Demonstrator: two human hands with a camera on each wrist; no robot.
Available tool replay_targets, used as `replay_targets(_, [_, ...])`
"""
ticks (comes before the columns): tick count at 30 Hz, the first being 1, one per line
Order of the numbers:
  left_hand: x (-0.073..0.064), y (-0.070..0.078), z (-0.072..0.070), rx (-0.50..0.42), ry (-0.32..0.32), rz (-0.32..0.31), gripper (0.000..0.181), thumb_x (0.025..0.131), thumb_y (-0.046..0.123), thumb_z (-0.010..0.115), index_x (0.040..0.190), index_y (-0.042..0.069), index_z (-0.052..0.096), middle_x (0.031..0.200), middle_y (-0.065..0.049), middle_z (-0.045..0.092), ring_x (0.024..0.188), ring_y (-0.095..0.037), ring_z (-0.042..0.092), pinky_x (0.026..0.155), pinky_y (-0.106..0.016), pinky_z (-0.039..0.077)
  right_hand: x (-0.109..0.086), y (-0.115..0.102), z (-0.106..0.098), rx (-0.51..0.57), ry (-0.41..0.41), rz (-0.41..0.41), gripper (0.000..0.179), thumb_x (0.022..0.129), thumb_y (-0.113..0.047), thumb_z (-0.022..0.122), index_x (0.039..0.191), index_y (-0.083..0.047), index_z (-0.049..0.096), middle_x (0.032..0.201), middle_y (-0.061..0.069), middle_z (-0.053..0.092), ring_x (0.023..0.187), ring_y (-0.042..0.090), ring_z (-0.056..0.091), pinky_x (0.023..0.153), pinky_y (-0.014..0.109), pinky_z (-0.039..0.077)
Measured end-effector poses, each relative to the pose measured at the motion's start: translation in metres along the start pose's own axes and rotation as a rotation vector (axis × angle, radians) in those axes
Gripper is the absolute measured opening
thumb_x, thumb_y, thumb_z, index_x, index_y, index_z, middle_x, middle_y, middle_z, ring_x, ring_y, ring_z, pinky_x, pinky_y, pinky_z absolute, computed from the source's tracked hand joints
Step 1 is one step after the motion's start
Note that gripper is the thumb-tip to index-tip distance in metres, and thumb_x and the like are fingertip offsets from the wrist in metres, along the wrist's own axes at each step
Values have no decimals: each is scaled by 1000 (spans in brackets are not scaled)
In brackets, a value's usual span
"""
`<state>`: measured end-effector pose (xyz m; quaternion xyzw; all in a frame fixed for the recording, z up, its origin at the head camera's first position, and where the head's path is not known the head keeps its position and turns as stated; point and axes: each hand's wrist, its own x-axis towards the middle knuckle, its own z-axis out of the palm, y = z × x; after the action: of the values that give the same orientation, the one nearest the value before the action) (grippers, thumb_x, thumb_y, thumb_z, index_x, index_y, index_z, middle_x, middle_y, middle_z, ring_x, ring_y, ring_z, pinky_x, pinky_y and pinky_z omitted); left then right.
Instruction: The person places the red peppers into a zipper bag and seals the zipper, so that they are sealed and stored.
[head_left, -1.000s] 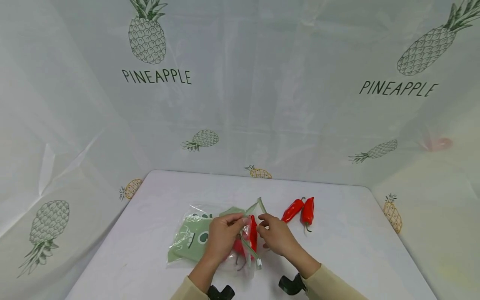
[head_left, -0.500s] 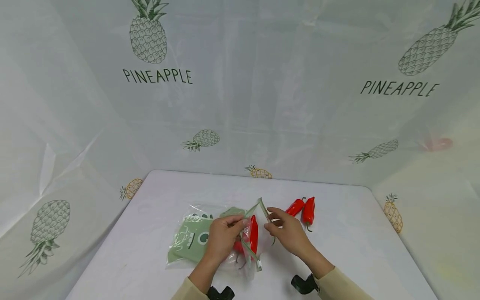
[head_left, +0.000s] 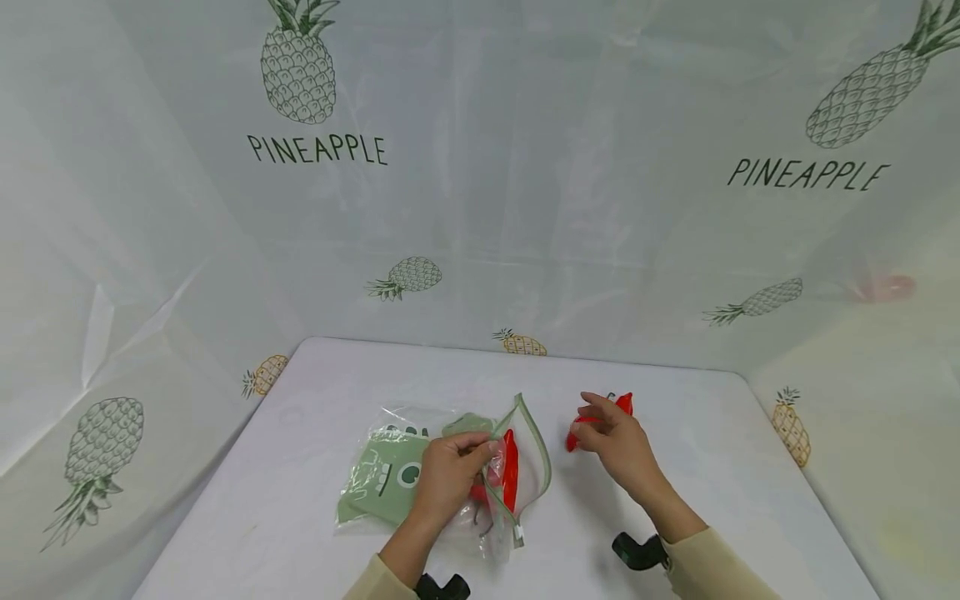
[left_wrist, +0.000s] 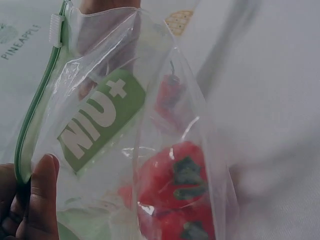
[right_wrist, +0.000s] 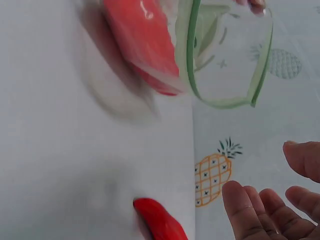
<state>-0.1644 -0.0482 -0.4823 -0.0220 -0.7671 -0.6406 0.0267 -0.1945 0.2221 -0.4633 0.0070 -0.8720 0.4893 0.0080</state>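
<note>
My left hand point(head_left: 442, 479) pinches the green zip edge of a clear slider bag point(left_wrist: 102, 122) between thumb and fingers. The bag's mouth gapes towards the right, and its white slider point(left_wrist: 56, 31) hangs at one end. Through the plastic show several red peppers point(left_wrist: 175, 167) with green stems. My right hand point(head_left: 624, 450) hovers right of the bag, over two loose red chili peppers, partly covering them. One loose chili point(right_wrist: 161, 220) appears below the hand's fingers in the right wrist view. Those fingers are spread apart from the thumb, with nothing between them.
A green pouch with a cartoon face point(head_left: 386, 479), in clear plastic, lies left of the bag. The white table point(head_left: 712, 500) ends at a pineapple-print curtain point(head_left: 525, 167) at the back and sides. A black camera mount point(head_left: 639, 552) sits at my right wrist.
My right hand has come off the bag's edge and moved right and away from me to the loose chilies. The bag mouth has spread wider. My left hand keeps its pinch.
</note>
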Motion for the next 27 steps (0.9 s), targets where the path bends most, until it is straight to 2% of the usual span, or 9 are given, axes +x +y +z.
replay_targets(6, [0, 0, 0, -5, -2, 1, 26, 93, 22, 82, 111, 4, 82, 90, -6, 77, 73, -9, 63, 59, -19, 56, 3, 11, -10, -30, 21, 15, 58, 102, -22, 70, 155, -10, 49, 141, 21, 64, 109, 26, 72, 88, 31, 62])
replay_targets(10, [-1, -2, 0, 0, -7, -6, 26, 92, 23, 83, 111, 5, 82, 89, -5, 77, 72, -8, 64, 59, -20, 56, 6, 20, -17, -57, 41, 24, 60, 103, -24, 69, 156, -9, 47, 142, 22, 62, 115, 30, 68, 81, 29, 64])
replay_targets(15, [-2, -5, 0, 9, -10, -19, 26, 92, 24, 82, 110, 6, 82, 90, -4, 77, 72, -9, 64, 59, -21, 57, 11, 32, -30, -115, 64, 31, 62, 103, -25, 68, 158, -6, 45, 143, 23, 60, 119, 38, 65, 78, 34, 64])
replay_targets(21, [-2, -7, 1, 22, -24, -33, 25, 93, 27, 81, 111, 9, 83, 90, -2, 77, 72, -10, 66, 58, -22, 58, 15, 44, -43, -174, 61, 72, 67, 104, -28, 67, 160, -3, 39, 148, 29, 55, 132, 48, 58, 90, 48, 64])
replay_targets(27, [-2, -8, 2, 25, -26, -27, 25, 93, 25, 82, 111, 8, 83, 89, -2, 77, 72, -10, 66, 59, -23, 59, 24, 57, -51, -208, 51, 111, 70, 104, -29, 65, 161, -1, 35, 150, 32, 51, 132, 49, 56, 94, 52, 62])
